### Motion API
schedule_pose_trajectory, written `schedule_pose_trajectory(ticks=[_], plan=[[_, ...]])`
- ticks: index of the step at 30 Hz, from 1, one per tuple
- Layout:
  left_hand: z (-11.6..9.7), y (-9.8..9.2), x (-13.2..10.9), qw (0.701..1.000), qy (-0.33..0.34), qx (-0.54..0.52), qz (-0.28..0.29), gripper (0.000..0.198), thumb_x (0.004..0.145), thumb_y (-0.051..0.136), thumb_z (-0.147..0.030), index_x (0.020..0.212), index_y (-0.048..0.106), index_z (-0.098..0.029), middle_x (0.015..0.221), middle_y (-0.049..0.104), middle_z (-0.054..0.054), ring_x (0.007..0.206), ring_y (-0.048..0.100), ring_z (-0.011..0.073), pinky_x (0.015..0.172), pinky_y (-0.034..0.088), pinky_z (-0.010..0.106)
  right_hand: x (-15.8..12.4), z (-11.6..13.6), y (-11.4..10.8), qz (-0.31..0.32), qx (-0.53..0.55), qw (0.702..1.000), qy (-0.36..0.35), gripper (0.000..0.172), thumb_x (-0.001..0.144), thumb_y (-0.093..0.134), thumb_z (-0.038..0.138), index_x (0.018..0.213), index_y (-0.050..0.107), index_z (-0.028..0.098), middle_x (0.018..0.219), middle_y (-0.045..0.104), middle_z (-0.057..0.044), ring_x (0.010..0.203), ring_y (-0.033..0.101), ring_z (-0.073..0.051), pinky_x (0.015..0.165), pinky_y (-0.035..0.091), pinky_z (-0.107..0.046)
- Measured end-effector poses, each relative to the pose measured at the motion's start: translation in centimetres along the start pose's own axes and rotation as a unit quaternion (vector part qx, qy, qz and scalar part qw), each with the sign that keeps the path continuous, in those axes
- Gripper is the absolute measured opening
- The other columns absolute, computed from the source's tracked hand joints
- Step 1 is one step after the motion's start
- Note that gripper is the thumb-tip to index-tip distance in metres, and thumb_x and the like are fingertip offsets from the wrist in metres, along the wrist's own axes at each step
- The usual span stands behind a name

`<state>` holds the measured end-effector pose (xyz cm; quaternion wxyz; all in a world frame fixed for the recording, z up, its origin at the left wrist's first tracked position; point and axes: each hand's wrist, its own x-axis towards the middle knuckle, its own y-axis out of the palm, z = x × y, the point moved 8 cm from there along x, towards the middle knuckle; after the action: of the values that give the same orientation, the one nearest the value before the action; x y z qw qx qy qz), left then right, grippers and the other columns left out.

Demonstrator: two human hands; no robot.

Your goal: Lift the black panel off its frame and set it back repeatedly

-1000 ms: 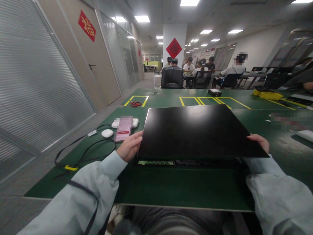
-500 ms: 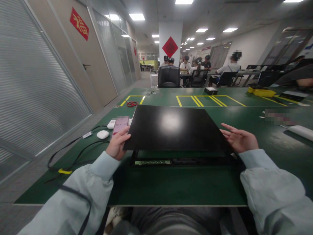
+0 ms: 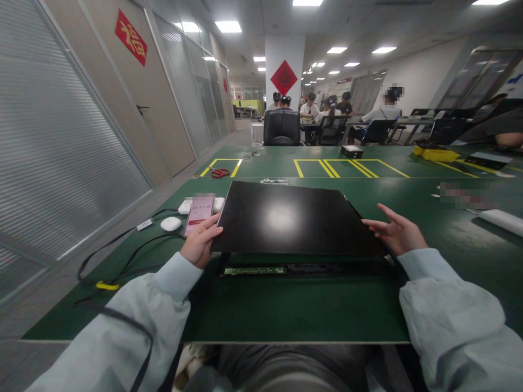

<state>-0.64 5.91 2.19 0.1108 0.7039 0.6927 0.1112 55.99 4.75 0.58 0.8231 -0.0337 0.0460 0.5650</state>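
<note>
A thin black display panel [image 3: 322, 226] with a glossy light spot is held tilted over the table. My left hand [image 3: 199, 243] pinches its left edge, thumb on top. At the right edge, my right hand [image 3: 402, 235] has some fingers against the panel's side, while one upper finger sticks out away from it. Below the panel lies a black frame [image 3: 327, 270], mostly hidden, with a green circuit strip [image 3: 255, 270] showing along its near side.
On the green table [image 3: 302, 316], a phone [image 3: 200, 212], white cases [image 3: 170, 224] and black cables [image 3: 139, 247] lie left. Red scissors [image 3: 219, 172] and small silvery items [image 3: 274, 181] lie beyond the panel. A yellow tray [image 3: 435, 154] stands far right; people sit at the back.
The panel has lowered slightly at its far edge and shifted a little, uncovering the small silvery items behind it. My right hand has moved slightly left with its upper finger raised.
</note>
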Motion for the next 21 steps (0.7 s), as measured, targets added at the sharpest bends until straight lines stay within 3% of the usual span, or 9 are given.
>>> schedule_pose_trajectory(ticks=[3,7,13,21], plan=[[0.3,0.2,0.0,1.0,-0.013,0.003,0.005,0.064,0.062,0.104,-0.024,0.124,0.088,-0.014,0.117,0.092,0.015,0.13,0.082,0.0438,0.11,0.069,0.05,0.6,-0.2,-0.5,0.001,-0.048,0.999,-0.013,0.065,0.081,0.072,0.07,0.139,0.069,0.042,0.093,0.088,-0.007,0.068,0.07,-0.032,0.06,0.05,-0.045],[1.0,0.4,0.1,1.0,-0.01,0.002,0.02,0.069,0.062,0.107,-0.028,0.126,0.087,-0.014,0.124,0.091,0.018,0.138,0.078,0.0453,0.116,0.067,0.051,0.9,-0.5,-0.8,-0.024,-0.077,0.997,-0.02,0.075,0.076,0.075,0.07,0.142,0.07,0.036,0.089,0.087,-0.008,0.063,0.062,-0.028,0.059,0.043,-0.04],[2.6,0.2,1.0,0.999,0.003,-0.004,0.04,0.085,0.06,0.109,-0.034,0.139,0.082,-0.014,0.12,0.092,0.019,0.135,0.079,0.0469,0.116,0.067,0.054,0.7,-0.7,-0.6,-0.057,-0.102,0.992,-0.042,0.069,0.077,0.073,0.069,0.133,0.075,0.03,0.088,0.088,-0.009,0.06,0.059,-0.023,0.056,0.037,-0.035],[1.8,1.3,-0.1,0.996,-0.032,0.027,0.081,0.086,0.065,0.11,-0.032,0.143,0.08,-0.014,0.119,0.092,0.018,0.131,0.082,0.0459,0.116,0.066,0.055,1.7,-0.9,-1.9,-0.052,-0.097,0.993,-0.052,0.055,0.077,0.079,0.064,0.123,0.078,0.032,0.086,0.087,-0.008,0.066,0.069,-0.026,0.057,0.044,-0.036]])
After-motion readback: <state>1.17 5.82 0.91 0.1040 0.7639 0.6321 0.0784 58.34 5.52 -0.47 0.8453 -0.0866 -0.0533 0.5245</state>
